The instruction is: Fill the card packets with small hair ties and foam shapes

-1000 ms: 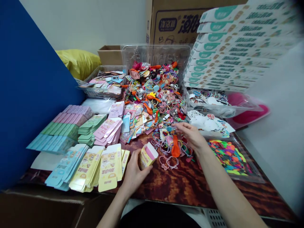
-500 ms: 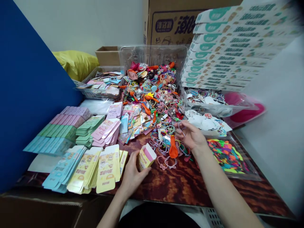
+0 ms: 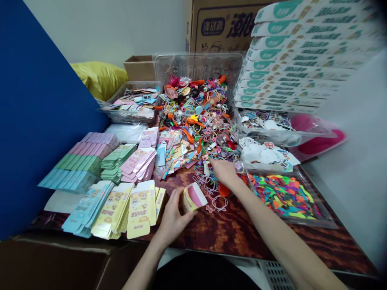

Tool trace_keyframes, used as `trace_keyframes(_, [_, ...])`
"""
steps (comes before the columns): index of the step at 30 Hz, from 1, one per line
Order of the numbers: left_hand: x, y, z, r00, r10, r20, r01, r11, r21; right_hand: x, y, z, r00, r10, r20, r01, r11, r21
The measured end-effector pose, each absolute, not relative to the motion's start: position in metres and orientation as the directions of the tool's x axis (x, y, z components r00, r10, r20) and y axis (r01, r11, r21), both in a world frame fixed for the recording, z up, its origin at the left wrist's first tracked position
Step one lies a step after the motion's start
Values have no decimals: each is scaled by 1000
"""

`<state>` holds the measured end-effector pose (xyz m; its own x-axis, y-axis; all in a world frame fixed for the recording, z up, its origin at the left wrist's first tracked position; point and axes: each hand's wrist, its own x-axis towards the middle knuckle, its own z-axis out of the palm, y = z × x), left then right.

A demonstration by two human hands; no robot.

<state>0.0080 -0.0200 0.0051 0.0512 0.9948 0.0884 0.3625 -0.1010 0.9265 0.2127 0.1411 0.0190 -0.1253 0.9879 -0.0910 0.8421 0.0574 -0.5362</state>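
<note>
My left hand (image 3: 173,217) grips a small yellow paper box (image 3: 191,200) just above the front of the table. The box's top is open toward the right, and something pink shows inside it. My right hand (image 3: 224,173) reaches down into the front of a heap of small trinkets (image 3: 205,125), among hair ties (image 3: 208,183) and an orange balloon (image 3: 223,190). Its fingers are hidden under the back of the hand, so what they hold cannot be seen.
Flat yellow cartons (image 3: 113,211), blue cartons (image 3: 87,207) and folded box rows (image 3: 80,161) stand at left. Cards (image 3: 172,151) lie mid-table. At right are a tray of colourful rubbery pieces (image 3: 284,197), white stickers (image 3: 266,155) and a tall stack of white boxes (image 3: 290,60).
My right hand has moved left and down into the trinkets; the pale loop it held up before is out of sight. My left hand still holds the box, slightly farther right in view.
</note>
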Motion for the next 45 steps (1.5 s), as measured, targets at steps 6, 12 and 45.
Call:
trace_keyframes(6, [8, -17, 10, 29, 993, 118, 506, -117, 854, 225, 140, 48, -224, 968, -116, 821, 123, -558])
trace_keyframes(12, [21, -4, 17, 75, 996, 45, 748, -86, 658, 223, 94, 85, -531, 812, -244, 723, 284, -630])
trace_keyframes(45, [36, 2, 8, 75, 989, 124, 544, -145, 827, 241, 41, 74, -237, 969, 75, 524, 192, -829])
